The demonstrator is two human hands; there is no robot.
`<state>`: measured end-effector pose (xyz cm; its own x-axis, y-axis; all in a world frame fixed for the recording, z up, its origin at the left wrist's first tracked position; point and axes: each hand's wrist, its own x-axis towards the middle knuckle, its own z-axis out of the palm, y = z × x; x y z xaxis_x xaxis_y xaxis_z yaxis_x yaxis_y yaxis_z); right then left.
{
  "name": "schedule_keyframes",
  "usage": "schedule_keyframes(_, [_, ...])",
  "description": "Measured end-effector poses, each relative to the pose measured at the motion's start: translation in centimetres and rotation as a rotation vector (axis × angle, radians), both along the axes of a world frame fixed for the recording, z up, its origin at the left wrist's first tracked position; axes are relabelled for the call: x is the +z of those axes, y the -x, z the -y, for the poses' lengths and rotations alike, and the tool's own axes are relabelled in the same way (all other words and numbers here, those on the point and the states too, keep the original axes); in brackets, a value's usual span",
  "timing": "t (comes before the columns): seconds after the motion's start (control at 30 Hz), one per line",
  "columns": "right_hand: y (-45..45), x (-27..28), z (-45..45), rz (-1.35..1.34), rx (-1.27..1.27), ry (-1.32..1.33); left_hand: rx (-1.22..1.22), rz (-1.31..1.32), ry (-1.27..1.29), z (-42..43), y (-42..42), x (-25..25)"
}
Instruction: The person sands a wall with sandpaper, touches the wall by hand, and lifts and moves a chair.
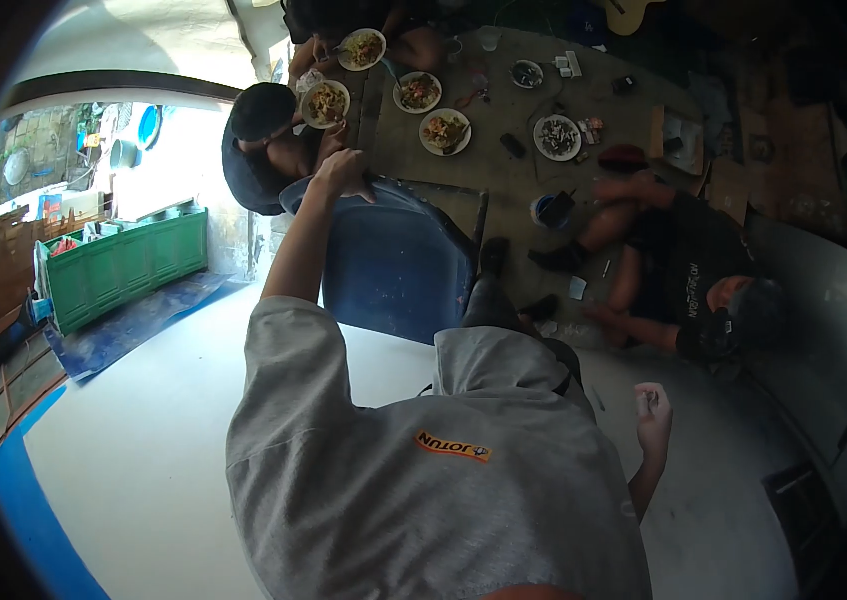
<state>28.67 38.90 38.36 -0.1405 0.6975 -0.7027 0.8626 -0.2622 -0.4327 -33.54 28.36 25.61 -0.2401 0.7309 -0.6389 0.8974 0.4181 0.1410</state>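
My left hand (346, 177) is stretched forward, fingers closed over the top edge of a blue plastic chair (393, 255). The chair stands before my legs, its dark blue seat facing up and looking scuffed. Off to the right side of my body, my right hand (653, 402) is raised over the pale floor. Its fingers are curled in, and what they hold, if anything, is too small to make out. My grey shirt (423, 490) with an orange label fills the lower middle of the view.
Past the chair, several plates of food (445, 132) rest on a brown surface (503, 75). A person in a dark cap (261, 112) holds a plate (324, 104). Another person (688, 270) sits at right near a cardboard box (676, 140). Left is a green cabinet (128, 265).
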Motion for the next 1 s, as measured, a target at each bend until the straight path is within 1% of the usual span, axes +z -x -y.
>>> schedule_keyframes(0.03, [0.3,-1.4,-0.2,-0.123,0.0,-0.071,0.062,-0.031,-0.041,0.1,-0.4,0.3])
schedule_keyframes(0.07, [0.6,-2.5,-0.6,-0.245,0.001,-0.144,0.074,-0.031,-0.058,0.2,-1.0,0.5])
schedule_keyframes(0.1, [2.9,-3.0,-1.3,-0.28,0.074,-0.151,0.107,-0.086,-0.111,-0.4,-1.5,0.6])
schedule_keyframes(0.13, [6.5,-3.5,-2.0,-0.309,0.149,-0.157,0.142,-0.137,-0.163,-1.1,-1.8,0.3])
schedule_keyframes(0.17, [10.1,-4.2,-3.0,-0.344,0.258,-0.116,0.157,-0.131,-0.19,-1.9,-1.8,-0.6])
schedule_keyframes(0.23, [19.1,-5.2,-4.6,-0.6,0.424,-0.205,0.145,-0.283,-0.261,-2.7,-1.5,-2.5])
schedule_keyframes(0.27, [23.3,-7.3,-5.6,-0.7,0.509,-0.26,0.174,-0.283,-0.279,-3.2,-1.6,-3.0])
schedule_keyframes(0.3, [28.0,-7.4,-6.4,-0.684,0.56,-0.252,0.159,-0.343,-0.241,-3.8,-1.9,-3.0])
schedule_keyframes(0.33, [31.9,-10.7,-7.0,-0.847,0.529,-0.302,0.145,-0.401,-0.193,-4.1,-2.3,-2.7])
schedule_keyframes(0.37, [35.7,-11.0,-7.6,-0.791,0.608,-0.291,0.183,-0.303,-0.129,-4.4,-2.8,-1.5])
schedule_keyframes(0.4, [39.3,-10.5,-7.9,-0.739,0.684,-0.285,0.217,-0.303,-0.131,-3.7,-3.3,-1.5])
schedule_keyframes(0.47, [44.1,-9.8,-7.3,-0.634,0.718,-0.352,0.257,-0.758,-0.817,-1.0,-5.5,-1.8])
schedule_keyframes(0.5, [45.7,-9.6,-7.1,-0.58,0.788,-0.265,0.304,-0.769,-0.785,0.9,-7.3,-2.3])
schedule_keyframes(0.53, [46.6,-9.8,-6.8,-0.525,0.87,-0.167,0.731,-0.72,-0.883,3.3,-9.5,-3.1])
schedule_keyframes(0.57, [47.1,-10.6,-6.3,-0.569,0.932,-0.186,1.161,-0.68,-0.979,6.1,-11.5,-4.1])
schedule_keyframes(0.6, [47.7,-10.0,-5.8,-0.437,1.007,-0.181,1.437,-0.738,-0.987,9.7,-14.3,-7.2])
schedule_keyframes(0.63, [47.8,-9.4,-5.4,-0.43,1.102,-0.31,1.743,-0.749,-0.882,13.2,-17.9,-11.0])
schedule_keyframes(0.67, [47.9,-9.5,-5.1,-0.456,1.08,-0.289,2.144,-0.695,-0.577,16.0,-21.8,-14.1])
schedule_keyframes(0.7, [48.2,-9.8,-5.0,-0.48,1.051,-0.272,2.51,-0.511,-0.173,18.4,-25.3,-16.7])
schedule_keyframes(0.73, [48.9,-10.6,-5.3,-0.484,1.087,-0.261,2.729,-0.217,0.007,20.2,-28.4,-17.9])
schedule_keyframes(0.77, [49.2,-11.4,-5.6,-0.467,1.114,-0.309,2.868,-0.085,0.094,21.7,-32.4,-21.9])
schedule_keyframes(0.8, [49.4,-12.0,-5.5,-0.453,1.133,-0.363,2.888,-0.08,0.102,22.2,-34.5,-23.3])
schedule_keyframes(0.83, [49.9,-10.8,-4.7,-0.279,1.234,-0.388,2.908,0.057,-0.003,22.4,-36.1,-24.2])
schedule_keyframes(0.9, [50.2,-12.4,-4.6,-0.275,1.242,-0.391,2.901,0.34,-0.246,22.0,-37.8,-26.1])
schedule_keyframes(0.97, [49.8,-13.6,-5.1,-0.268,1.232,-0.406,2.829,0.628,-0.493,21.3,-38.8,-27.5])
schedule_keyframes(1.0, [49.4,-13.6,-5.0,-0.304,1.209,-0.402,2.82,0.642,-0.503,21.6,-39.1,-27.8])
